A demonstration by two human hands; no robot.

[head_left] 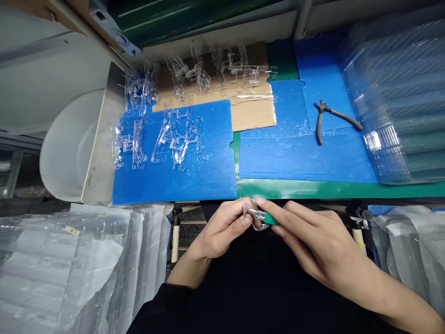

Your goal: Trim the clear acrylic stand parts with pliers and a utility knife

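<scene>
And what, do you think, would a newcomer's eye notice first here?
Probably the bright blue sheets on the bench, with clear plastic parts scattered at the left. Below, in the middle, the right hand holds a green and metal tool beside the left hand. Pliers lie spread open at the right.

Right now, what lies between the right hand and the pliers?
In the head view: the green table edge nearer the right hand, then the blue sheet up to the pliers.

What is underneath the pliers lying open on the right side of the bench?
Blue sheeting shows around the pliers and between their spread handles. The patch directly beneath them, and whatever the sheeting itself covers, cannot be seen.
</scene>
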